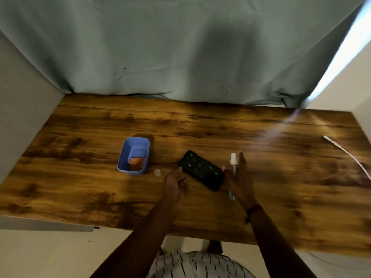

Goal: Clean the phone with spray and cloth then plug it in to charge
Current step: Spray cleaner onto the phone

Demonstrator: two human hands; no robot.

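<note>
A black phone [201, 169] with a patterned case lies at a slant in the middle of the wooden table [80, 137]. My right hand [240, 178] holds a small clear spray bottle [233, 163] with a white nozzle, just right of the phone. My left hand [175, 183] hovers relaxed at the phone's near left corner, a fingertip close to its edge. An orange cloth [136, 162] sits in a blue plastic box [134, 155] to the left. A white charging cable [348, 155] lies at the far right.
A small clear cap [157, 172] lies on the table between the blue box and my left hand. A grey-green curtain [180, 47] hangs behind the table. White walls flank both sides.
</note>
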